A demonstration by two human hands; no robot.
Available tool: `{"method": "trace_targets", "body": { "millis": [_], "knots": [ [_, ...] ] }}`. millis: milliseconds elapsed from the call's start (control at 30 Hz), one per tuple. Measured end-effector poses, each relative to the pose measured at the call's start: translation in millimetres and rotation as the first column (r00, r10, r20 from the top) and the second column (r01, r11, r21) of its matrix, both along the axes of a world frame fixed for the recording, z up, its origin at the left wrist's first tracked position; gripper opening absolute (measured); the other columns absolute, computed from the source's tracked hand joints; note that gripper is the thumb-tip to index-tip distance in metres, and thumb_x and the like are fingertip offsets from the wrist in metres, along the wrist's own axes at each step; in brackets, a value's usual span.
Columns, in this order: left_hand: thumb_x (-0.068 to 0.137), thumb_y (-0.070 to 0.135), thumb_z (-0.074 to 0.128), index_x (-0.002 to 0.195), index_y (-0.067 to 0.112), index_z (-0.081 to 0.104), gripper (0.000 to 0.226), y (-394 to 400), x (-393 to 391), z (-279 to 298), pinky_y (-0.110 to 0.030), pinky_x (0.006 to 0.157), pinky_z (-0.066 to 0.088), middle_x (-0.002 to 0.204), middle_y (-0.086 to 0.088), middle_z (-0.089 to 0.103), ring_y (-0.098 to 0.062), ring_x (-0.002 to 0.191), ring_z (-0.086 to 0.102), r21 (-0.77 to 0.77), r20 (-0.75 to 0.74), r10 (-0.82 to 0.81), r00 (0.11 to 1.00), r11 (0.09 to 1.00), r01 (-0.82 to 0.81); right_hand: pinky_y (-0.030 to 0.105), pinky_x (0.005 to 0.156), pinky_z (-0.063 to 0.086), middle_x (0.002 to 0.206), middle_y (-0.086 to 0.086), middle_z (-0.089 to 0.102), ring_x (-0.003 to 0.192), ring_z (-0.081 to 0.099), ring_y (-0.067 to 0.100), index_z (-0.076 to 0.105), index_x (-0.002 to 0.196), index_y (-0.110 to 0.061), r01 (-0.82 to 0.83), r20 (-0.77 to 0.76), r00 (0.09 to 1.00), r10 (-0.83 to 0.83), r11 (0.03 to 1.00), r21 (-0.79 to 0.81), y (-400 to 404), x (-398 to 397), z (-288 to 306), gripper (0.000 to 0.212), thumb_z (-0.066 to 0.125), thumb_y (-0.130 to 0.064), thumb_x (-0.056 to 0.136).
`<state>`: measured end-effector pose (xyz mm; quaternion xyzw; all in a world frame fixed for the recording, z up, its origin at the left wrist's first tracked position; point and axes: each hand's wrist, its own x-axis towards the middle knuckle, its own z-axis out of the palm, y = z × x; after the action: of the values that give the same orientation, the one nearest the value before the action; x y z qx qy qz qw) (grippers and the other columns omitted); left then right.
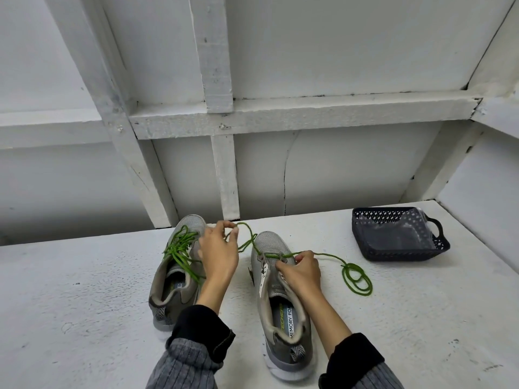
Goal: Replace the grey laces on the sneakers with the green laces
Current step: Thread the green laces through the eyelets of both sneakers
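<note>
Two grey sneakers stand side by side on a white table, toes pointing away from me. The left sneaker (174, 279) carries a green lace (181, 248) threaded and bunched over its tongue. The right sneaker (280, 304) has a second green lace (356, 276) through its lowest eyelets only. My left hand (217, 254) pinches one end of that lace, lifted between the shoes. My right hand (300, 272) grips the right sneaker's eyelet edge where the lace's other end passes, and that end trails right into a loose coil on the table.
A dark plastic basket (398, 237) with a clear liner sits at the back right of the table (84, 304). A white panelled wall (280, 164) with wooden battens rises just behind the shoes. No grey laces are visible.
</note>
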<state>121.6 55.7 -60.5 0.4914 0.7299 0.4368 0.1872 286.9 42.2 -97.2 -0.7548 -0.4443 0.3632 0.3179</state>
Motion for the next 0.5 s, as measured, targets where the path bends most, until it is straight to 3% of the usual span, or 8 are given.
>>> {"method": "trace_targets", "body": {
  "millis": [100,233,367,500],
  "knots": [
    [0.09,0.045,0.061,0.11,0.03,0.065,0.026,2.0,13.2,-11.3,-0.046,0.094,0.043,0.103,-0.005,0.057,-0.031,0.106,0.053,-0.167,-0.054,-0.189,0.981,0.97,0.178,0.03,0.076,0.043,0.102,0.003,0.055,0.097,0.055,0.023,0.049,0.098,-0.016,0.006,-0.066,0.998,-0.004,1.0,0.022,-0.8,5.3,0.4,0.041,0.074,-0.037,0.074],
    [0.088,0.053,0.06,0.125,0.027,0.056,0.046,-2.4,37.9,-27.6,-0.043,0.097,0.036,0.119,-0.006,0.049,-0.031,0.12,0.043,-0.334,-0.06,-0.292,0.955,0.907,0.256,0.028,0.07,0.041,0.085,-0.003,0.062,0.086,0.059,0.019,0.06,0.092,-0.012,0.047,-0.157,0.987,-0.032,0.995,0.093,-10.8,21.9,0.4,0.019,0.061,-0.031,0.091],
    [0.089,0.045,0.061,0.127,0.026,0.051,0.043,-1.4,43.4,-35.7,-0.044,0.096,0.037,0.12,-0.005,0.044,-0.031,0.119,0.043,-0.346,-0.121,-0.295,0.948,0.907,0.238,0.028,0.064,0.044,0.079,0.0,0.064,0.079,0.061,0.022,0.063,0.084,-0.01,0.096,0.004,0.995,-0.099,0.973,0.209,-17.1,48.1,-4.9,0.011,0.056,-0.011,0.092],
    [0.089,0.043,0.061,0.126,0.029,0.049,0.041,-1.5,43.2,-41.4,-0.046,0.096,0.037,0.119,-0.004,0.043,-0.03,0.118,0.042,-0.333,-0.13,-0.293,0.947,0.913,0.236,0.027,0.07,0.043,0.098,0.006,0.06,0.09,0.057,0.022,0.063,0.098,-0.009,0.087,0.261,0.949,-0.174,0.946,0.313,-20.8,73.1,-12.7,0.011,0.056,-0.003,0.092]
  ]
}}
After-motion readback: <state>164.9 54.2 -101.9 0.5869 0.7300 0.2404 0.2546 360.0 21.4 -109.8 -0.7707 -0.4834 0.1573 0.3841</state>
